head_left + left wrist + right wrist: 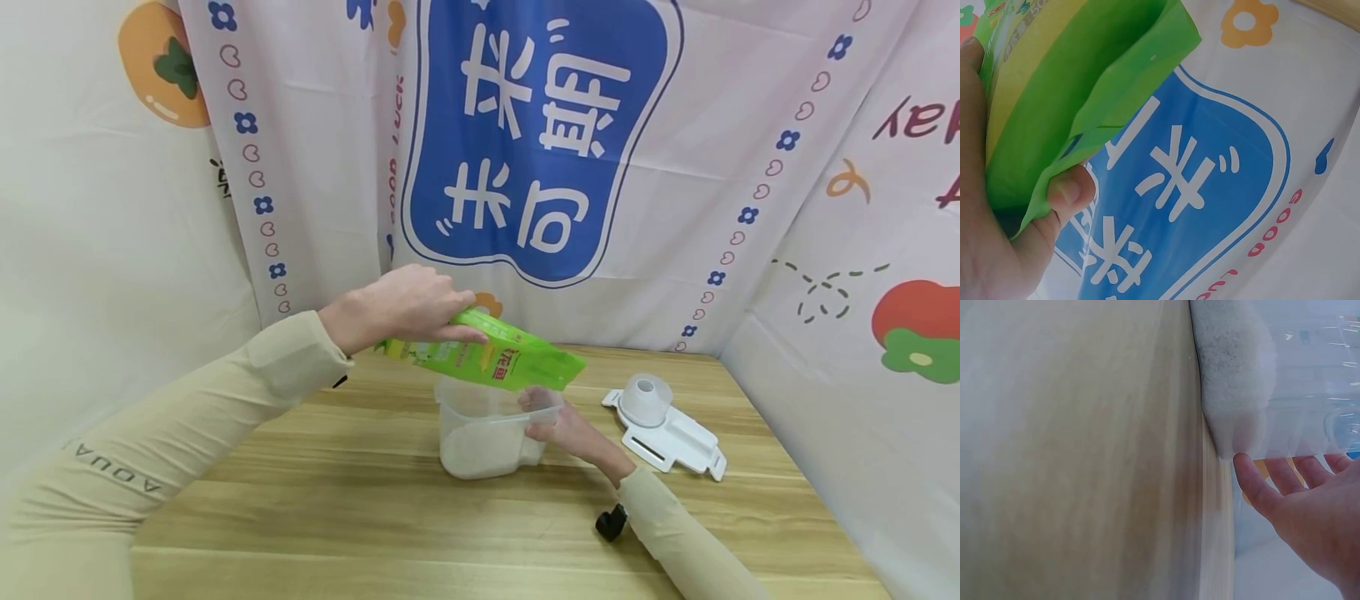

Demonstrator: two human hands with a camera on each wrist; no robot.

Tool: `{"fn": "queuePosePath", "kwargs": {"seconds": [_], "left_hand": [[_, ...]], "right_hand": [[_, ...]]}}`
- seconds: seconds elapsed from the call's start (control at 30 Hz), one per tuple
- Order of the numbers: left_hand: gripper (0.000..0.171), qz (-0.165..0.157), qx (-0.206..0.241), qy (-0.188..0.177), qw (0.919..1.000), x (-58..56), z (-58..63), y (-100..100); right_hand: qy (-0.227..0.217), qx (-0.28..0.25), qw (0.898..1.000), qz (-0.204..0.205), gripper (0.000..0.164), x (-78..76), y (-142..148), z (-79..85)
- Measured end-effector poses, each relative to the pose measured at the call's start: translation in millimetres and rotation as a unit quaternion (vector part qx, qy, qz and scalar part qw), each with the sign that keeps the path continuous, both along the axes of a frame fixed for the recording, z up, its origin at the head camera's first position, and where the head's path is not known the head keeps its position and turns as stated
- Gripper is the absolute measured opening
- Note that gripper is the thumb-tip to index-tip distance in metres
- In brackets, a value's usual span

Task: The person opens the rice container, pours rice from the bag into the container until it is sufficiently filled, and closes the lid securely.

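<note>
While the clear container (453, 421) serves as reference, you have a printed curtain (337, 125) behind it, bearing a large blue panel with white characters. Beneath the container extends a wood-grain table (322, 508); the container stands upright on it, its lower part filled with white grains (480, 450). Directly above the container's mouth lies a green bag (517, 358), tilted with its right end lower; whether it touches the rim cannot be determined. To the container's right, well apart from it, you have a white plastic plate (678, 437) flat on the table. Above and left of the container, your left hand (405, 304) pinches the bag, thumb on the near face. At the container's right end, your right hand (558, 429) holds the wall, fingers spread and bent. A translucent cup (647, 400) rests on the plate's far end, right of the container. Nearer you than the container, a small black fitting (611, 523) shows beside your right cuff.
</note>
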State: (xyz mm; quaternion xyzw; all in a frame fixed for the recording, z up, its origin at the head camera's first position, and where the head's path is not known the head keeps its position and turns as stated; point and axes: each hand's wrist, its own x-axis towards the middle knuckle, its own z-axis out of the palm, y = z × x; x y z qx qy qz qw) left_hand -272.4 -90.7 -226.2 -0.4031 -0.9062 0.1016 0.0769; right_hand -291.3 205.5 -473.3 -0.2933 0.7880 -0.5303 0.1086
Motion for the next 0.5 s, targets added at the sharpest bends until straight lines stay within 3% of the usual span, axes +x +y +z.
{"fn": "queuePosePath", "kwargs": {"seconds": [0.3, 0.5], "left_hand": [[0.055, 0.003, -0.004, -0.004, 1.0000, 1.0, -1.6, -2.2], [0.056, 0.000, -0.009, -0.004, 1.0000, 0.8, -2.9, -1.9]], "right_hand": [[0.023, 0.017, 1.000, 0.003, 0.075, 1.1, -1.5, 3.0], [0.022, 0.034, 0.999, 0.008, 0.075, 18.5, -6.4, 28.5]]}}
